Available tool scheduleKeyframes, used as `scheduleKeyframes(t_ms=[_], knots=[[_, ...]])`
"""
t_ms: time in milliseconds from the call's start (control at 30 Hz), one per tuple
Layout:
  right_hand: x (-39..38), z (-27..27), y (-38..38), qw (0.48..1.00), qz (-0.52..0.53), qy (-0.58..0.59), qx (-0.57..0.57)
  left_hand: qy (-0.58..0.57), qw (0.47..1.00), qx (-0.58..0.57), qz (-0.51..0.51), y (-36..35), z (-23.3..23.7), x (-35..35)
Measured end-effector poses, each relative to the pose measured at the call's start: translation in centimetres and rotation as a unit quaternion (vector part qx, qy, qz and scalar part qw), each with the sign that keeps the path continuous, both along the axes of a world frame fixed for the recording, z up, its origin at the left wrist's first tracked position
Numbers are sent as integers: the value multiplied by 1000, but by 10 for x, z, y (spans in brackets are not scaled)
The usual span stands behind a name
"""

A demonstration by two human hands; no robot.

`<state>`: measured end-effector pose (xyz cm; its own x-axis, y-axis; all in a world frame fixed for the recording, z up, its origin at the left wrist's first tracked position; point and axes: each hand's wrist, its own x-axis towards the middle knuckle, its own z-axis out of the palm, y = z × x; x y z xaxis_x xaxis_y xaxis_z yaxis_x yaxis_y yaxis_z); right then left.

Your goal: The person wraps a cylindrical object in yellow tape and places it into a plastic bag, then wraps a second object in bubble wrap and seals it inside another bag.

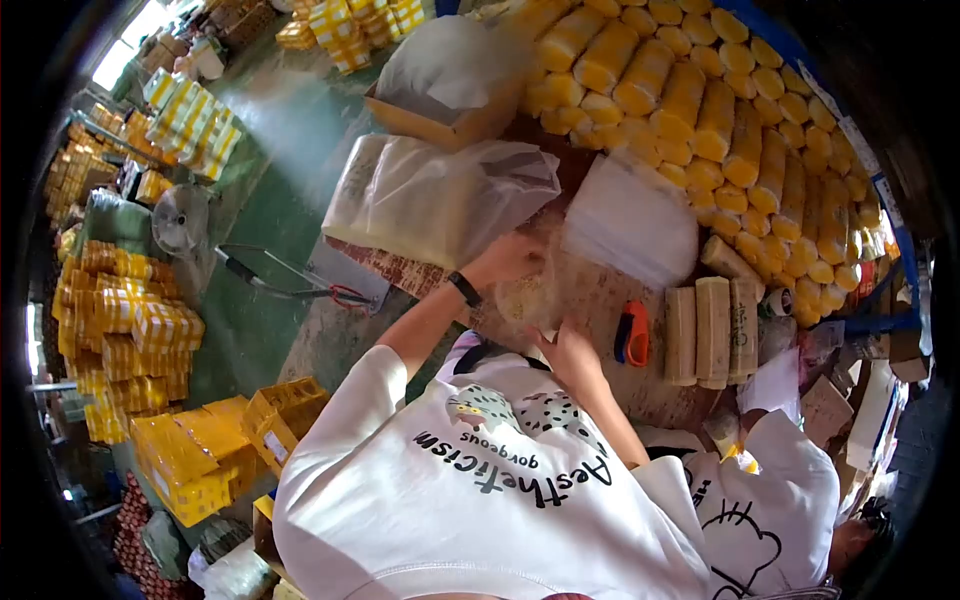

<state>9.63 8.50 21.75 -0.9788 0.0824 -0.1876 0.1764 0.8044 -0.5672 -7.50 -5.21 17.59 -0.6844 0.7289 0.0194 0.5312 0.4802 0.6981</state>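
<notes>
Black fisheye rim cuts off corners. Centre is motion-blurred, so contents of small clear plastic pouch are hard to make out: pale, grainy. Pouch held above brown worktable, between both hands. Left hand, black wristband, arm stretched forward, fingers pinched shut on pouch top. Right hand nearer body, fingers curled, gripping pouch bottom corner. Orange box cutter lies to right, beside tan flat bundles.
</notes>
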Motion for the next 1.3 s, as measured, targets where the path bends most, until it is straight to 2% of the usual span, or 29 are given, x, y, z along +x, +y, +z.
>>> scheduleKeyframes(t_ms=[33, 67, 133, 167, 233, 300, 333, 367, 400, 467, 533, 600, 633, 700, 733, 800, 900, 933, 1033, 1067, 1167, 1200, 1267, 1300], knots=[[-2, 7, 0, 1000, 9, 6, 6, 3, 1000, -14, -12, 1, -2, -2], [-6, 16, 0, 1000, 19, -1, -11, 17, 1000, 23, -6, 2, -8, -1], [-17, -3, 2, 998, 49, 25, 11, 46, 994, 99, 8, 4, -19, 4], [-22, -19, 4, 997, 65, 36, 22, 57, 993, 100, 18, 4, -20, 8], [-32, -70, 31, 978, 146, 143, -42, 79, 991, 101, 43, 3, -2, 15], [-42, -63, 40, 979, 143, 121, -79, 51, 993, 68, 83, -2, 17, 20], [-47, -15, 37, 990, 98, 46, -85, 37, 993, 51, 103, -6, 26, 23], [-48, 28, 36, 994, 52, -29, -90, 53, 987, 98, 116, -10, 31, 27], [-43, 55, 37, 993, 42, -30, -109, 70, 978, 145, 129, -14, 35, 33], [-28, 84, 45, 985, 34, 93, -139, 83, 959, 220, 157, -23, 67, 49], [-22, 92, 54, 971, 1, 176, -162, 70, 940, 273, 192, -33, 118, 72], [-25, 96, 63, 958, -57, 214, -184, 30, 931, 273, 240, -31, 122, 61], [-35, 100, 67, 954, -97, 174, -225, 4, 926, 270, 265, -32, 127, 64], [-43, 121, 62, 980, -69, 129, -136, 43, 929, 280, 240, -28, 137, 74], [-42, 118, 60, 965, -59, 210, -143, 59, 930, 278, 232, -29, 138, 84], [-35, 105, 64, 925, -106, 257, -260, 97, 919, 301, 235, -29, 135, 89], [-37, 90, 69, 956, -130, 173, -198, 16, 915, 298, 273, -28, 121, 87], [-38, 83, 64, 949, -92, 240, -181, -2, 932, 252, 261, -30, 112, 88], [-43, 62, 69, 965, -90, 167, -181, -140, 913, 276, 264, -31, 88, 101], [-45, 55, 72, 970, -85, 122, -192, -305, 877, 258, 268, -34, 84, 105], [-52, 32, 77, 982, -40, 64, -175, -406, 773, 379, 307, -21, 29, 110], [-53, 44, 76, 985, -12, 43, -166, -412, 782, 371, 285, -23, 45, 107], [-48, 81, 74, 988, 41, 1, -148, -371, 836, 312, 256, -24, 52, 100], [-47, 80, 74, 991, 97, -28, -87, -348, 860, 284, 240, -24, 53, 97]])
